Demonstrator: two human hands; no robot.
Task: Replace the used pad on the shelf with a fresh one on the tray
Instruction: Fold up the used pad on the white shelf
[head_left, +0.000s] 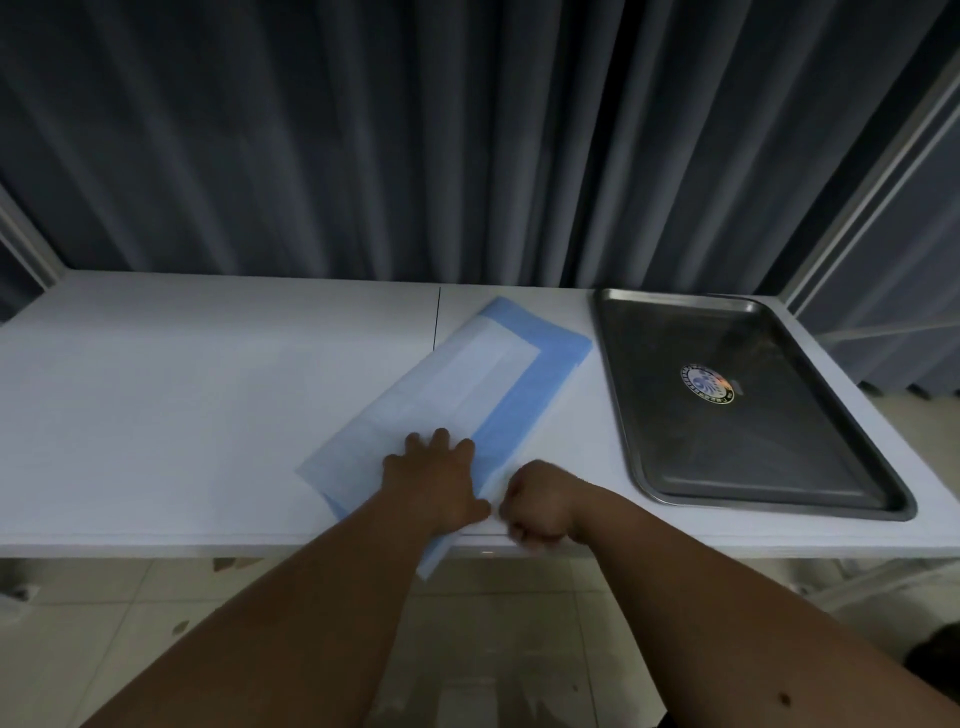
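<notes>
Background: dark grey pleated curtain (415, 135) filling the upper half of the frame, with pale metal frame rails (862, 171) at the upper right and far left. Surface: white shelf (182, 415) running across the middle of the frame, a thin dark seam crossing it just right of centre; beige tiled floor (519, 649) visible beneath its front edge in the lower part of the frame. Item: one folded pad (467, 384), blue with a white centre panel, lying diagonally at centre frame, its far corner pointing towards the upper right, its near corner overhanging the front edge of the shelf. Item: one stainless steel tray (649, 467), rectangular with rounded corners, resting on the shelf at right of frame, just beside the pad but not touching it; a round printed sticker (707, 383) sits on its base. Left hand (439, 478): palm down, fingers straight and spread, pressing flat on the near end of the pad. Right hand (535, 506): just right of the left hand, at the pad's near right edge by the shelf front, fingers curled into a fist; slightly blurred, so whether it pinches the pad's edge cannot be told. Both forearms enter from the bottom of the frame.
</notes>
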